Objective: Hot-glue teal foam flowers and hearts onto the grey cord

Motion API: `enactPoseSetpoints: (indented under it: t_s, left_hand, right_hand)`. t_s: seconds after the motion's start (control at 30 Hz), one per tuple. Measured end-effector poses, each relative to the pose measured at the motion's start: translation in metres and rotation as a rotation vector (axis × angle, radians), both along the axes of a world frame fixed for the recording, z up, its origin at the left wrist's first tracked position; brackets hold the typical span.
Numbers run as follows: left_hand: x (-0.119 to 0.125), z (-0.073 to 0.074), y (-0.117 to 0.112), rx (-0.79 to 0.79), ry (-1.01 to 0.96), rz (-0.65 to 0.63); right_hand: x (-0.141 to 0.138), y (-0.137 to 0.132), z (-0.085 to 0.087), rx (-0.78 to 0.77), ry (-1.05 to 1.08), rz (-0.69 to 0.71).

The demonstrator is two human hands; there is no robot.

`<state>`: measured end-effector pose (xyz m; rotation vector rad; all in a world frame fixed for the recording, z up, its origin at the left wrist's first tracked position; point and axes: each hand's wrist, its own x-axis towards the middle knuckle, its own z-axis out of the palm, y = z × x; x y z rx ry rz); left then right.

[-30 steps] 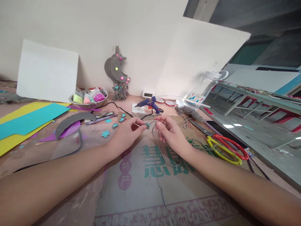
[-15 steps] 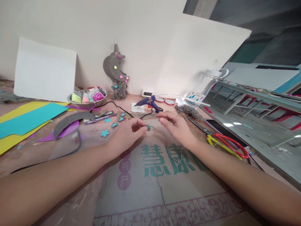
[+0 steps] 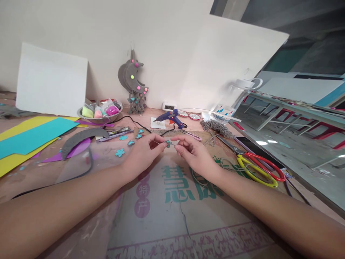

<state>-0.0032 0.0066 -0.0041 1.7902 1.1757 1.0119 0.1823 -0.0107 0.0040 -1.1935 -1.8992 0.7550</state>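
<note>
Since the earlier frame, the right hand (image 3: 192,151) has moved inward toward the left hand (image 3: 144,151) and now meets the short end of grey cord (image 3: 173,145) that stood free of it; the left hand has held its position. The landmark for all locations is the glue gun (image 3: 170,118). The small teal-and-grey piece (image 3: 168,142) is located directly in front of the glue gun, between the two hands and raised off the table (image 3: 16,183). Left grip: thumb and forefinger pressed together, pinching the edge of the piece. Right grip: thumb and forefinger closed on the cord end just beside the piece. Status, as judged from the present layout: the cord appears to be partly worked around the piece, with its end not yet secured. Left of the glue gun and nearer the wearer, teal hearts (image 3: 130,143) with dark edging appear to be completed, whereas two teal flowers (image 3: 120,152) lie without visible cord and are probably outstanding. A hanging crescent ornament (image 3: 132,84), behind and to the left of the glue gun, carries similar teal pieces. The skein of grey yarn (image 3: 218,128) and the scissors (image 3: 258,169) lie to the right of the glue gun, both unheld.
</note>
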Motion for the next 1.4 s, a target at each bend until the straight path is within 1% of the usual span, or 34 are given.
enactPoseSetpoints:
  t_s: [0.1, 0.23, 0.33, 0.47, 0.67, 0.77, 0.9, 1.03, 1.1, 1.27, 1.4]
  left_hand:
    - [0.000, 0.000, 0.000, -0.002, -0.024, -0.010]
    - [0.000, 0.000, -0.001, -0.009, -0.073, -0.065]
    - [0.000, 0.002, -0.001, -0.017, -0.079, -0.116]
    - [0.000, 0.003, 0.000, -0.019, -0.032, -0.122]
    - [0.000, 0.001, 0.002, 0.014, 0.009, -0.086]
    - [0.001, 0.003, 0.001, -0.012, -0.002, -0.096]
    - [0.001, 0.003, 0.000, -0.009, 0.004, -0.089]
    - [0.002, 0.002, 0.000, 0.000, 0.018, -0.040]
    - [0.002, 0.002, 0.000, 0.004, 0.015, -0.032]
    - [0.002, 0.002, 0.001, 0.012, 0.011, -0.044]
    - [0.003, 0.001, 0.002, 0.023, 0.002, -0.054]
  right_hand:
    - [-0.002, -0.002, 0.003, 0.008, 0.021, -0.043]
    - [-0.004, 0.000, 0.003, -0.131, 0.077, -0.036]
    - [-0.004, 0.001, 0.002, -0.162, 0.088, -0.028]
    - [-0.003, 0.002, 0.000, -0.151, 0.115, -0.017]
    - [-0.003, 0.002, -0.001, -0.128, 0.086, -0.011]
    - [-0.003, 0.002, -0.001, -0.092, 0.094, -0.017]
    - [-0.002, 0.005, -0.003, -0.090, 0.096, -0.035]
    - [-0.003, 0.002, -0.001, -0.040, 0.047, -0.054]
    - [-0.005, -0.002, 0.001, -0.008, 0.001, -0.041]
    - [-0.007, -0.008, -0.001, 0.023, -0.124, 0.036]
    - [-0.005, -0.003, -0.004, 0.055, -0.197, 0.030]
